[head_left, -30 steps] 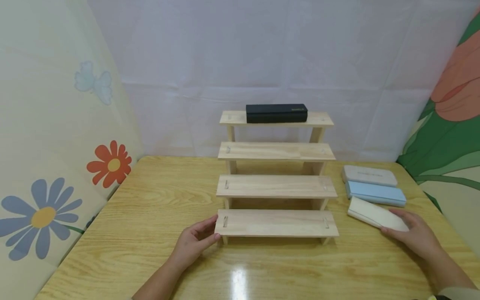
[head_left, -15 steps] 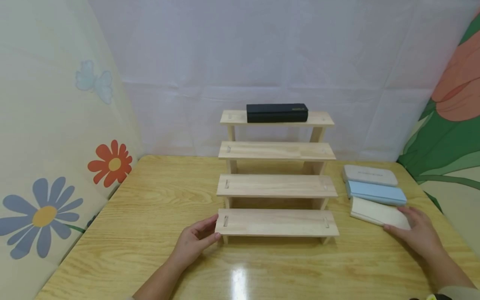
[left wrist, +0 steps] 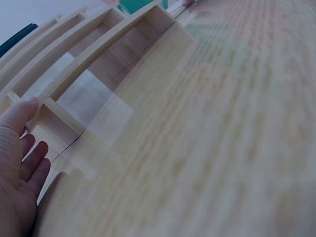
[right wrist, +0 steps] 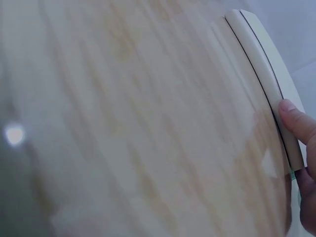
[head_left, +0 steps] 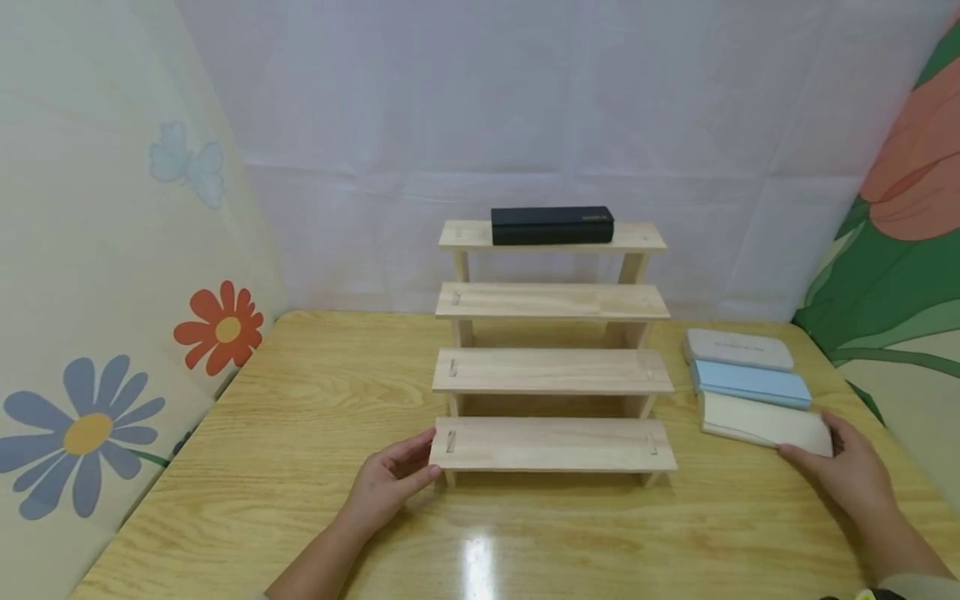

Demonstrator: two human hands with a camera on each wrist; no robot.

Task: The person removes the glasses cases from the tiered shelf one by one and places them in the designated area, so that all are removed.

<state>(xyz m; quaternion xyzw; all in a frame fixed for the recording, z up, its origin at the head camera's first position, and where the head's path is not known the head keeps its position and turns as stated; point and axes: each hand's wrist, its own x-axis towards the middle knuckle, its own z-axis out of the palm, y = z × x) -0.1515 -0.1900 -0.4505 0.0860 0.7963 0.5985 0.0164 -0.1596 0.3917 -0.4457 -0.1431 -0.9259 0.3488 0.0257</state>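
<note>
A four-step wooden display stand (head_left: 551,371) stands on the table. My left hand (head_left: 390,483) holds the left end of its lowest shelf (head_left: 555,446), thumb (left wrist: 24,108) at the front corner, the other fingers partly hidden in the head view. At the right, my right hand (head_left: 847,467) holds the right end of a cream glasses case (head_left: 761,421), its thumb (right wrist: 294,116) on the front side. The cream case lies just in front of a light blue glasses case (head_left: 750,383), with a pale grey case (head_left: 738,348) behind that.
A black glasses case (head_left: 552,226) rests on the stand's top shelf. The wood-grain table (head_left: 337,375) runs back to a white cloth backdrop (head_left: 375,233). Flower-printed panels (head_left: 97,250) border both sides.
My right hand has turned the cream case from a slant to nearly parallel with the blue one, shifting slightly right. My left hand has stayed at the stand.
</note>
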